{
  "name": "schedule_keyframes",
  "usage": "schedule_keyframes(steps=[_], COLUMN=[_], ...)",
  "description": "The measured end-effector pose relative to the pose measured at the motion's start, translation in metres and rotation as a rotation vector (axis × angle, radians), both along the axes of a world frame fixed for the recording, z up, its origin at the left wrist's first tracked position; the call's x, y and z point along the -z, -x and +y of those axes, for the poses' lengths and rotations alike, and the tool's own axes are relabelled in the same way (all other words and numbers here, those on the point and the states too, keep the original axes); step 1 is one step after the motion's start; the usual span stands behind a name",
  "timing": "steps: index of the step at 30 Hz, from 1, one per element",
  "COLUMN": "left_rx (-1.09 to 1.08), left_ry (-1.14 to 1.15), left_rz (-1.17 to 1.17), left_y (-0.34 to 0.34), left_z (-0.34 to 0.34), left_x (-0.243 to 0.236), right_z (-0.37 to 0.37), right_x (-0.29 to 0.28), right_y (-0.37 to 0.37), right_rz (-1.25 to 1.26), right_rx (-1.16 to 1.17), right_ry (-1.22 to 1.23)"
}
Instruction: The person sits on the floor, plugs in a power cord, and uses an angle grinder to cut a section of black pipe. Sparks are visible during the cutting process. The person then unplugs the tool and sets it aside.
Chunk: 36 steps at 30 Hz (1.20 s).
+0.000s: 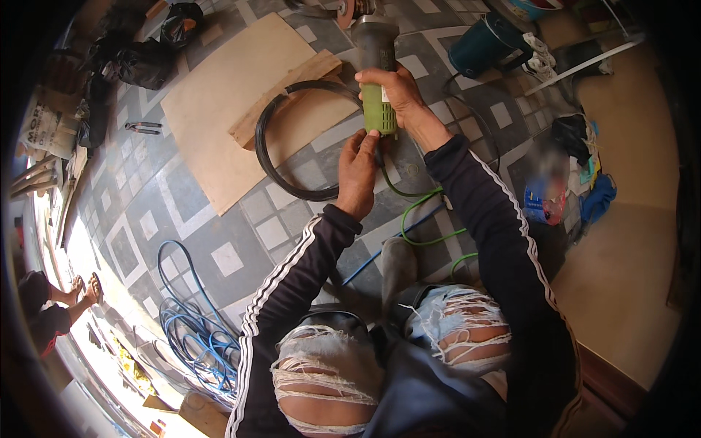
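Above a tiled floor [182,212], a green angle grinder [377,66] points away from the person, long axis near upright; right hand [398,95] clenches its body, left hand [356,171] pinches its tail end by the cord [420,212].

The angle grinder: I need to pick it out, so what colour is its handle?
Lime green, on the angle grinder held by the right hand; seen in the head view.

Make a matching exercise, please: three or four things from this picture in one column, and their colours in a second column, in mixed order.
Things:
1. angle grinder body, held by the right hand
2. coiled cable on the floor
3. hoop on the plywood sheet
4. power tool at the top right

Colours:
A. blue
B. black
C. dark teal
D. green

Pairs: 1-D, 2-A, 3-B, 4-C
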State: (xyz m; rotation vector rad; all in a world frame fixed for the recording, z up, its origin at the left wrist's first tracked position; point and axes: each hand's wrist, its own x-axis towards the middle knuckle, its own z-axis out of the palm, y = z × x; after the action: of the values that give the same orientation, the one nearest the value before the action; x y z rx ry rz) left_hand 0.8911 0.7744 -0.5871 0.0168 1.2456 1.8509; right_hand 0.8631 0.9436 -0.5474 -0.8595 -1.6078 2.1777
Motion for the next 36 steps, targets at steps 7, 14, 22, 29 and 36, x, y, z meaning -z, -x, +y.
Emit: schedule_keyframes(steps=[7,14,22,29,36], left_rx=[0.002,-0.064,0.171,0.437,0.277], left_ry=[0.048,0.064,0.218,0.092,0.193], left_rz=[0.045,0.099,0.153,0.164,0.611], left_y=[-0.003,-0.007,0.025,0.032,-0.002], left_z=[-0.001,0.003,-0.017,-0.017,-0.019], left_x=[0.004,0.012,0.013,0.008,0.036], right_z=[-0.001,-0.004,-0.010,-0.032,-0.046], right_x=[0.015,0.029,0.036,0.034,0.037], right_y=[0.000,0.002,-0.006,-0.036,-0.043], right_rz=[-0.012,-0.028,-0.003,0.019,-0.264], right_rx=[0.018,0.028,-0.002,-0.150,-0.059], right_ry=[0.058,0.071,0.119,0.123,-0.459])
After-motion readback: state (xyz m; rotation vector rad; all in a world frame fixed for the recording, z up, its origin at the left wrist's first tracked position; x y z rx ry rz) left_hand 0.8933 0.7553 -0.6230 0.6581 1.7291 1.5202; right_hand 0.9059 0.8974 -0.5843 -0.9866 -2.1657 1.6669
